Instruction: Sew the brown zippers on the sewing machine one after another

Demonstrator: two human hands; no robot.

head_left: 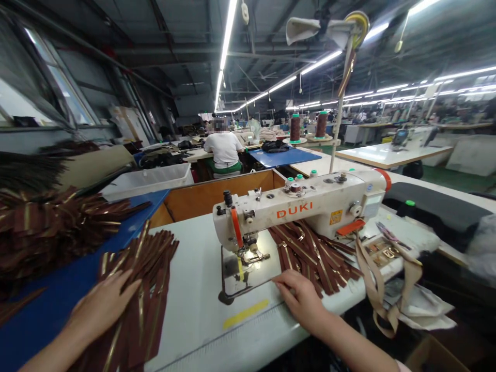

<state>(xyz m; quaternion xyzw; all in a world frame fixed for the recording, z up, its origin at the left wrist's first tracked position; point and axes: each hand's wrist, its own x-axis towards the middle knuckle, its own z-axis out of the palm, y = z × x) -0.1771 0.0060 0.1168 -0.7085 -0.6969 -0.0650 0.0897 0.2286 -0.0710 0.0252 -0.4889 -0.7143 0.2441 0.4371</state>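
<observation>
My left hand (103, 305) lies flat with its fingers stretched out on a stack of brown zipper strips (149, 268) at the table's left. My right hand (300, 297) rests palm down on the white table, fingers curled loosely near the edge of another pile of brown zippers (310, 256) that lies under the arm of the white sewing machine (302, 209). The needle and presser foot (248, 253) stand just left of my right hand, lit by a small lamp.
A large heap of brown zippers (42, 227) lies on a blue surface (58, 299) at the far left. Beige webbing straps (377, 289) hang off the table's right edge by a tray of buckles. A person in a white shirt (223, 150) sits ahead.
</observation>
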